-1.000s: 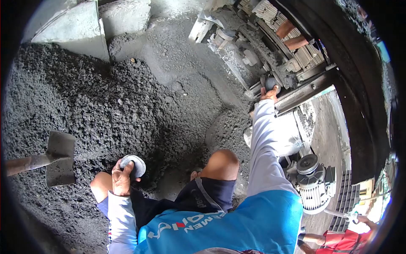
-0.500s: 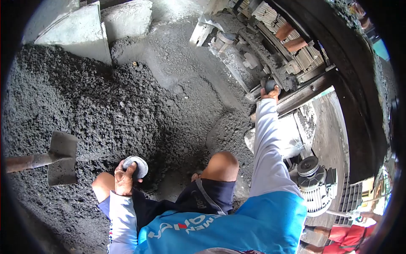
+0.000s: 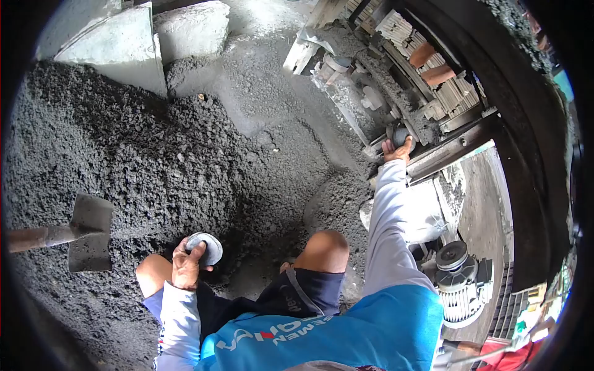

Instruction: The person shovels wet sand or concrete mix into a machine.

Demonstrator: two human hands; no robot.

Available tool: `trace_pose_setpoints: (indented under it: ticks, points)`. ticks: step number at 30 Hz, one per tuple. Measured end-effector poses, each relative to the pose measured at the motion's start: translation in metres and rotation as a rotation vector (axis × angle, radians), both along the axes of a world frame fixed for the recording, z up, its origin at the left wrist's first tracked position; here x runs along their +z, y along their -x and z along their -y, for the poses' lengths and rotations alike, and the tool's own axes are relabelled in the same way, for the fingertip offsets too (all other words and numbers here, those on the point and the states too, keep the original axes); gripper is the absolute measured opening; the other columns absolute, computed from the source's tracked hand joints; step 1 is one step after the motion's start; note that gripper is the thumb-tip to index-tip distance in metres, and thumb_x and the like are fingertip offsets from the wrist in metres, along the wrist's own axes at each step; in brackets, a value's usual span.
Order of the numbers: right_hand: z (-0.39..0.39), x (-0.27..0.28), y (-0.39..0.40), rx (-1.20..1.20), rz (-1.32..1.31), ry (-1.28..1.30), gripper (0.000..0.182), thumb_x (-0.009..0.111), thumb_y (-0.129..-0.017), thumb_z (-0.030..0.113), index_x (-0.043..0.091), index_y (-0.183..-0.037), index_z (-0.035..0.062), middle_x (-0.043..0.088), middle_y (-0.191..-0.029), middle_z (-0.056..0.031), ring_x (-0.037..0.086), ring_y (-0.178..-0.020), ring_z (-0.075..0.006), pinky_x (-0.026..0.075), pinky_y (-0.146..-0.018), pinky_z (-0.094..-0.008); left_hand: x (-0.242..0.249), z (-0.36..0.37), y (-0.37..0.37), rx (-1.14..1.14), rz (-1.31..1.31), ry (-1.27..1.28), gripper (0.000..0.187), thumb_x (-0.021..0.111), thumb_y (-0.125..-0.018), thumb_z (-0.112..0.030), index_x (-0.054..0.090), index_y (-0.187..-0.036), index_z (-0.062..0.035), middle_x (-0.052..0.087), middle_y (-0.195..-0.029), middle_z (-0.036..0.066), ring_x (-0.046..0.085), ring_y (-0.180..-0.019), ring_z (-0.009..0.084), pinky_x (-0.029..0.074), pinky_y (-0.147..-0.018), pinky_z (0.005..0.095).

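Note:
My left hand (image 3: 186,264) grips a round grey disc (image 3: 208,250) above my left knee, with the thumb on the disc's face. My right arm reaches out to the machine at the upper right. There my right hand (image 3: 397,150) is wrapped round a dark rounded knob (image 3: 401,136) beside the metal frame. Part of that knob is hidden by the fingers.
A pile of damp grey mix (image 3: 142,161) spreads over the left and middle. At the left lies a shovel (image 3: 90,234). A motor (image 3: 458,278) stands at the lower right, near another person's red clothing (image 3: 507,353). White slabs (image 3: 192,31) lean at the top left.
My view has shifted slightly. My left hand has the disc a little farther right in view. My right hand remains at the knob, its fingers slightly more spread.

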State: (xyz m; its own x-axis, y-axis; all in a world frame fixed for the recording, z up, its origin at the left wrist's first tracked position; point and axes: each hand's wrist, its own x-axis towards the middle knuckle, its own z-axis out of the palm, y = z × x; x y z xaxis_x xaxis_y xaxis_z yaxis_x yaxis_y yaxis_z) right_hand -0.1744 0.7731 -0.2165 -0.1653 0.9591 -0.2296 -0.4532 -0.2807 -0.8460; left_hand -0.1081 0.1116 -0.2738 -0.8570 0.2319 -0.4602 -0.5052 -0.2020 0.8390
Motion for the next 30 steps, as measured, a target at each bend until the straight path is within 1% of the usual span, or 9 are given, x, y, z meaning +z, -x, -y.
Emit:
trace_pose_setpoints:
  ticks: [3,4,9,12,16,19,21,27,30]
  points:
    - [-0.019,0.007,-0.007,0.264,0.013,0.176,0.070,0.073,-0.076,0.049,0.046,-0.121,0.0029,0.057,-0.101,-0.0196,0.063,-0.077,-0.0356,0.058,-0.067,-0.0457,-0.004,0.001,-0.001,0.015,-0.006,-0.007,0.037,0.068,-0.083,-0.021,0.058,-0.111,0.0018,0.065,-0.092,0.009,0.065,-0.069,0.0175,0.054,-0.044,0.0262]
    - [-0.022,-0.007,-0.003,0.216,-0.091,-0.064,0.066,0.070,-0.077,0.052,0.052,-0.117,0.0023,0.060,-0.101,-0.0159,0.063,-0.086,-0.0323,0.057,-0.070,-0.0449,-0.005,0.003,-0.002,0.018,-0.003,-0.002,0.037,0.068,-0.083,-0.021,0.058,-0.111,0.0019,0.065,-0.092,0.009,0.065,-0.069,0.0175,0.054,-0.044,0.0261]
    - [-0.020,-0.023,0.010,-0.036,-0.064,-0.026,0.066,0.074,-0.073,0.055,0.056,-0.106,0.0007,0.063,-0.082,-0.0140,0.064,-0.069,-0.0253,0.058,-0.059,-0.0352,0.010,0.007,-0.006,0.025,-0.008,0.037,0.035,0.067,-0.084,-0.020,0.058,-0.109,0.0025,0.065,-0.092,0.010,0.065,-0.070,0.0172,0.053,-0.044,0.0263]
    - [-0.037,-0.022,0.011,-0.015,0.107,0.035,0.063,0.071,-0.074,0.056,0.057,-0.101,0.0012,0.063,-0.081,-0.0134,0.062,-0.066,-0.0237,0.055,-0.054,-0.0344,0.014,0.002,-0.007,0.031,-0.003,0.009,0.033,0.066,-0.085,-0.020,0.058,-0.108,0.0017,0.065,-0.089,0.009,0.064,-0.068,0.0166,0.053,-0.045,0.0261]
    - [0.004,0.016,0.012,-0.099,0.113,0.028,0.055,0.070,-0.079,0.047,0.057,-0.104,-0.0008,0.061,-0.080,-0.0124,0.060,-0.059,-0.0234,0.056,-0.051,-0.0330,0.017,-0.006,-0.009,0.032,-0.020,-0.005,0.030,0.065,-0.085,-0.020,0.059,-0.105,0.0018,0.065,-0.087,0.009,0.064,-0.067,0.0167,0.052,-0.045,0.0262]
    - [0.001,-0.002,0.007,-0.025,0.054,-0.051,0.056,0.070,-0.079,0.047,0.057,-0.102,-0.0030,0.061,-0.079,-0.0117,0.060,-0.060,-0.0227,0.057,-0.053,-0.0320,0.015,-0.006,-0.009,0.024,-0.012,0.026,0.030,0.064,-0.085,-0.021,0.060,-0.105,0.0012,0.065,-0.087,0.008,0.063,-0.066,0.0165,0.052,-0.045,0.0259]
    - [-0.002,-0.007,0.008,-0.030,0.018,-0.083,0.054,0.072,-0.078,0.045,0.058,-0.095,-0.0042,0.061,-0.078,-0.0126,0.060,-0.060,-0.0233,0.057,-0.053,-0.0340,0.010,-0.004,-0.005,0.043,-0.038,0.016,0.030,0.064,-0.085,-0.021,0.060,-0.105,0.0012,0.065,-0.086,0.008,0.063,-0.067,0.0166,0.052,-0.045,0.0260]
    - [-0.005,0.003,0.018,-0.097,0.129,0.040,0.059,0.071,-0.077,0.050,0.054,-0.105,0.0014,0.060,-0.083,-0.0110,0.062,-0.066,-0.0243,0.058,-0.055,-0.0359,0.028,-0.021,-0.004,0.016,-0.055,-0.025,0.029,0.065,-0.085,-0.021,0.060,-0.104,0.0003,0.065,-0.086,0.008,0.063,-0.068,0.0157,0.052,-0.045,0.0254]
    - [-0.015,-0.006,-0.009,0.195,0.041,-0.043,0.071,0.070,-0.073,0.059,0.051,-0.113,0.0036,0.059,-0.091,-0.0133,0.063,-0.079,-0.0298,0.059,-0.067,-0.0449,0.015,-0.031,-0.009,-0.032,-0.024,-0.016,0.030,0.066,-0.085,-0.021,0.060,-0.105,0.0001,0.065,-0.088,0.007,0.064,-0.069,0.0156,0.053,-0.046,0.0251]
